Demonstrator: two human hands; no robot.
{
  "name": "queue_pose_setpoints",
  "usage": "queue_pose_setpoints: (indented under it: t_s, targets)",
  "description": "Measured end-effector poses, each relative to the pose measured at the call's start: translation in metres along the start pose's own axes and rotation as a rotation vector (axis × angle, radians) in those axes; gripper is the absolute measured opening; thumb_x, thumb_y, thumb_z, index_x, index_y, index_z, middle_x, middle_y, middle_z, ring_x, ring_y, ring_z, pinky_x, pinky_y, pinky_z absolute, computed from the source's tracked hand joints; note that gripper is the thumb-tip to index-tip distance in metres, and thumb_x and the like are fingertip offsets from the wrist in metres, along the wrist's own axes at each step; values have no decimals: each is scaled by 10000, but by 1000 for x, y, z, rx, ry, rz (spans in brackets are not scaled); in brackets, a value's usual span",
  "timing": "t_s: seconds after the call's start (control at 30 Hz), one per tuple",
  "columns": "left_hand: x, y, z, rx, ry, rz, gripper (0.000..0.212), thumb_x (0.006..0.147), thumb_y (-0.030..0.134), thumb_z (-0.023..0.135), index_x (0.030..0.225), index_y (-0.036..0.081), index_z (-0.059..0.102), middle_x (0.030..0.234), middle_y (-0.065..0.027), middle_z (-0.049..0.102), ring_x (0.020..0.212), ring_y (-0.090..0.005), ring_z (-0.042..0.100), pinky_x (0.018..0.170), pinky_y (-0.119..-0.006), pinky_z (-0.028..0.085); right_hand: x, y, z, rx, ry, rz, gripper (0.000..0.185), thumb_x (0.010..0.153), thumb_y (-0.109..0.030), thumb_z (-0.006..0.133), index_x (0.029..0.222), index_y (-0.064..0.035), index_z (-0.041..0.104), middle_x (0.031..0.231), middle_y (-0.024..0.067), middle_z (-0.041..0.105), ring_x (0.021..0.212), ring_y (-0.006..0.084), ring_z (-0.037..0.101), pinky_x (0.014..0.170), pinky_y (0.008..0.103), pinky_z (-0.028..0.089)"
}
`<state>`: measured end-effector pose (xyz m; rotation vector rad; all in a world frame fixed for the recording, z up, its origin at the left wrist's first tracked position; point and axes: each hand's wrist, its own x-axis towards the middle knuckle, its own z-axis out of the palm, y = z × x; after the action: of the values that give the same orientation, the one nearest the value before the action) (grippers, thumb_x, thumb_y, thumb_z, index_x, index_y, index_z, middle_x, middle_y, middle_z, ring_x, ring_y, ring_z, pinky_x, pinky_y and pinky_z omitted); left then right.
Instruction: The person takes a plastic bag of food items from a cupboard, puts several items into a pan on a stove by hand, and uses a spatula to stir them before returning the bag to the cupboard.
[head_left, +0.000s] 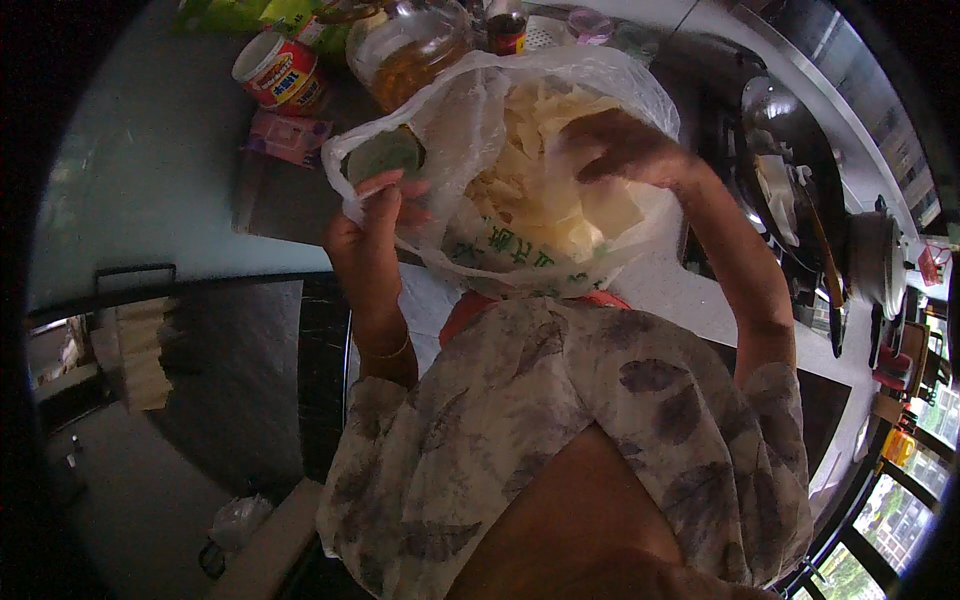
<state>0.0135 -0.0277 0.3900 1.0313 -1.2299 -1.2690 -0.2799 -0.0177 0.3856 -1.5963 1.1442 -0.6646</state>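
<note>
A large translucent plastic bag (480, 142) with green writing gapes in front of me, full of thin, pale yellow sheet-like pieces (555, 180). My left hand (382, 217) pinches the bag's rim at its left side. Beside those fingers a round greenish lid or jar top (386, 157) shows within the bag's loop; whether it lies inside or behind the plastic I cannot tell. Over the pieces, in the bag's mouth at the right, is my right hand (619, 150), blurred, its fingers spread. Whether it holds a piece is not clear.
Behind the bag stand a glass jar with amber contents (409, 56), a red and yellow tub (277, 71) and a dark bottle (507, 30). A pink packet (289, 137) lies below the tub. At the right are a wok (784, 150) with utensils and a lidded metal pot (877, 262).
</note>
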Motion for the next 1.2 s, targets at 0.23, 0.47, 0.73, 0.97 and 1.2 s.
queue_pose_setpoints:
  t_s: [0.23, 0.47, 0.73, 0.97, 1.2]
  targets:
    - [0, 5, 11, -26, -4, -23, 181, 828, 111, 515, 957, -3, 571, 817, -111, 630, 616, -123, 572, 567, -238, 463, -29, 22, -22, 692, 322, 102, 460, 596, 47, 710, 1015, -3, 525, 928, 46, 564, 832, 151, 549, 740, 262, 448]
    - [-1, 7, 3, 113, 28, 12, 207, 822, 150, 507, 950, 3, 578, 828, -112, 628, 608, -147, 567, 559, -255, 461, -71, 26, -50, 812, 529, -57, 334, 652, 31, 664, 960, -37, 555, 811, 10, 563, 774, 135, 563, 707, 244, 465]
    - [-1, 2, 18, 144, 59, 43, 217, 815, 145, 499, 952, -1, 582, 829, -113, 623, 609, -142, 538, 548, -249, 448, -218, 56, -178, 456, 855, -82, 312, 679, 29, 613, 980, -32, 560, 933, 55, 569, 860, 181, 560, 772, 293, 463]
    - [-5, 3, 25, 155, 96, 38, 226, 808, 140, 502, 965, -5, 577, 828, -111, 624, 611, -139, 539, 548, -241, 441, -256, 101, -228, 148, 1094, 282, 370, 659, -105, 658, 1015, -50, 573, 917, 70, 576, 795, 173, 575, 612, 310, 481]
    - [-7, 10, 27, 141, 158, -12, 238, 808, 147, 500, 976, -6, 572, 823, -111, 625, 609, -145, 551, 559, -257, 448, -220, 124, -235, -249, 1169, 537, 251, 740, -280, 589, 825, -46, 623, 768, 87, 608, 641, 180, 599, 513, 283, 499]
